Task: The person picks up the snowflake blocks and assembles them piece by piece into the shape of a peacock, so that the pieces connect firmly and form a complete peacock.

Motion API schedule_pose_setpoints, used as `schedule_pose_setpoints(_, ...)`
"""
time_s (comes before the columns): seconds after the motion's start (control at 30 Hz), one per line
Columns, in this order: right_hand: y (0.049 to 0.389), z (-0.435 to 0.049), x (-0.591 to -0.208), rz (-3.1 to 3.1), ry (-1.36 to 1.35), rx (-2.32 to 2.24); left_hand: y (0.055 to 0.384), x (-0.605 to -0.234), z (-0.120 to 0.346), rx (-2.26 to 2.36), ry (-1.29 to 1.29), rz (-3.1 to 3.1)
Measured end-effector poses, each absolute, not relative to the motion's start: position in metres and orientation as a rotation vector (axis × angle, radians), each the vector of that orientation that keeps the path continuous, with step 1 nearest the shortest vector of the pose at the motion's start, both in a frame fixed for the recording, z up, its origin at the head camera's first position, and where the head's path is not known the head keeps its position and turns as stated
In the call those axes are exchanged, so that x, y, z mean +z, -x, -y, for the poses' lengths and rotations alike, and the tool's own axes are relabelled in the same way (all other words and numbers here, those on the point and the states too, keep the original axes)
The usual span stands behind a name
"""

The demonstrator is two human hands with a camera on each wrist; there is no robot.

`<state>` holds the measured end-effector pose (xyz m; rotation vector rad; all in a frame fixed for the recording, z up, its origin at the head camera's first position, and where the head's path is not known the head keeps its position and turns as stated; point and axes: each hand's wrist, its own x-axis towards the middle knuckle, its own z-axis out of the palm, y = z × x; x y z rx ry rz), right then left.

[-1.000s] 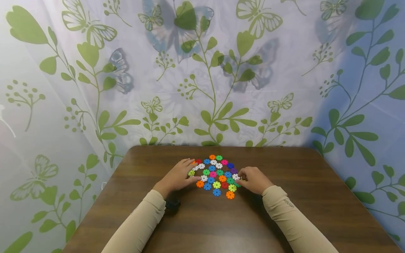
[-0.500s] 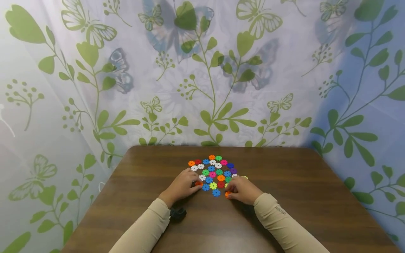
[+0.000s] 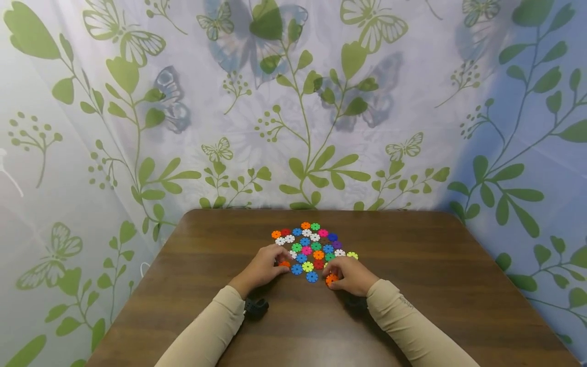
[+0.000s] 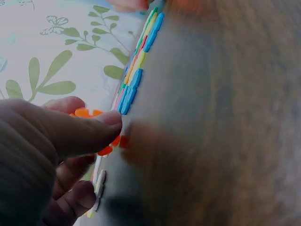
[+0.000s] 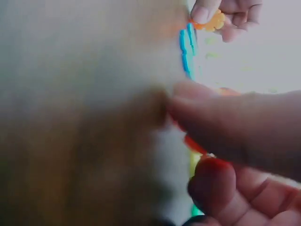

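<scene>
Flower-shaped notched plastic discs in many colours lie flat in a cluster on the table. At its near left edge my left hand [image 3: 262,265] pinches an orange disc [image 4: 87,113] between thumb and fingers; the disc is tilted up, partly hidden by the thumb. My right hand [image 3: 354,275] pinches another orange disc [image 3: 330,279] at the near right edge, raised on its side. A blue disc [image 3: 312,277] and a yellow one [image 3: 308,266] lie between the hands. In the right wrist view the thumb hides most of the right disc.
The brown wooden table [image 3: 293,326] carries the discs. A patterned curtain [image 3: 257,112] with leaves and butterflies hangs right behind its far edge. A dark wrist device [image 3: 257,308] sits under the left cuff. A yellow disc [image 3: 352,255] lies at the cluster's right end.
My right hand has moved from the cluster's right side to the near orange disc and tipped it up. The left hand has come nearer and taken hold of the orange disc there.
</scene>
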<state>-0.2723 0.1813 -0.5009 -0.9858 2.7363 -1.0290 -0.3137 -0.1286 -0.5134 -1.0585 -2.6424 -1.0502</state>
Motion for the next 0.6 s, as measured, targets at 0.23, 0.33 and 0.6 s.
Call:
schedule_pose_setpoints(0.23,0.269,-0.169,-0.51,-2.638,0.723,-1.529,0.307,-0.519,0.114,-1.374,0.899,2.533)
schedule_pose_setpoints(0.33,0.266,-0.161,-0.512,-2.427,0.623,-1.833,0.303,-0.52,0.104,-1.559,0.796,2.48)
schedule_pose_setpoints(0.6,0.264,-0.148,-0.518,-2.116,0.48,-2.128,0.294,-0.523,0.087,-1.718,0.729,2.412)
